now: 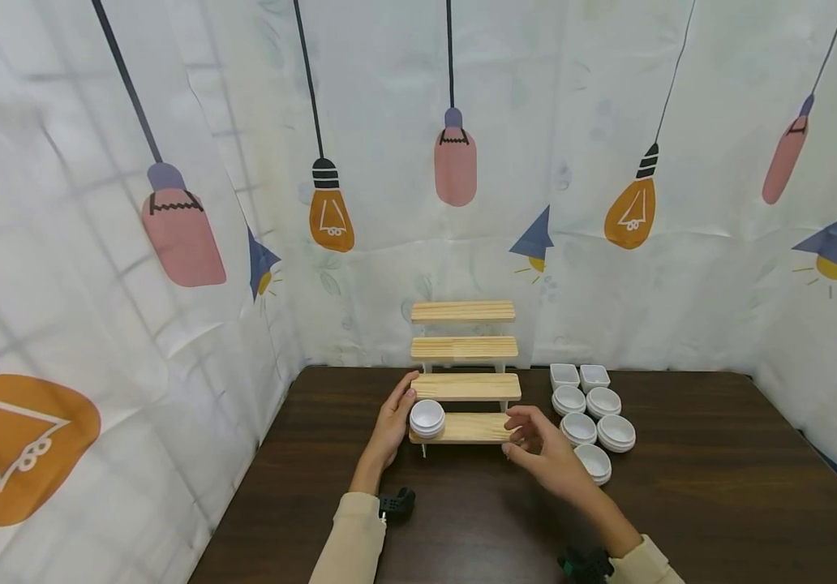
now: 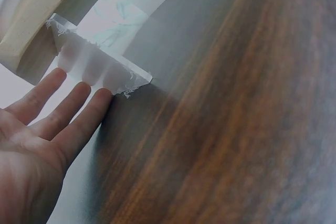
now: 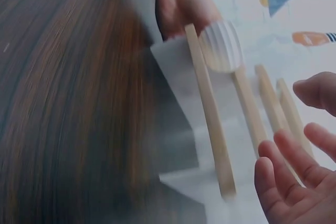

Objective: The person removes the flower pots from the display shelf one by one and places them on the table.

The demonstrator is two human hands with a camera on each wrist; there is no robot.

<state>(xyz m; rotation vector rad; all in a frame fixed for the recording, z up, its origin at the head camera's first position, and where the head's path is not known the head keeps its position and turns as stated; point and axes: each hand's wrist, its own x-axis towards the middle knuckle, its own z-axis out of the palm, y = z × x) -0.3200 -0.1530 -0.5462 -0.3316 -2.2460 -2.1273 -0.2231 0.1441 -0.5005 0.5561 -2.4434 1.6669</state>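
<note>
A stepped rack with several pale wooden shelves and white side supports (image 2: 97,64) stands at the back of the table. On the left end of its lowest shelf (image 1: 473,428) sits a round white ribbed dish (image 1: 427,417). My left hand (image 1: 388,428) is at the rack's left side; its straight fingertips (image 2: 100,98) rest against the side support. Near the right end of the lowest shelf is my right hand (image 1: 551,456), fingers loosely bent and nothing held. The right wrist view shows that hand's spread fingers (image 3: 294,166) beside the shelf ends.
To the rack's right, several round white dishes (image 1: 616,433) stand in two rows on the dark wooden table (image 1: 718,487). Two square white dishes (image 1: 564,375) are behind them. A white curtain (image 1: 389,284) printed with lamps hangs close behind the rack.
</note>
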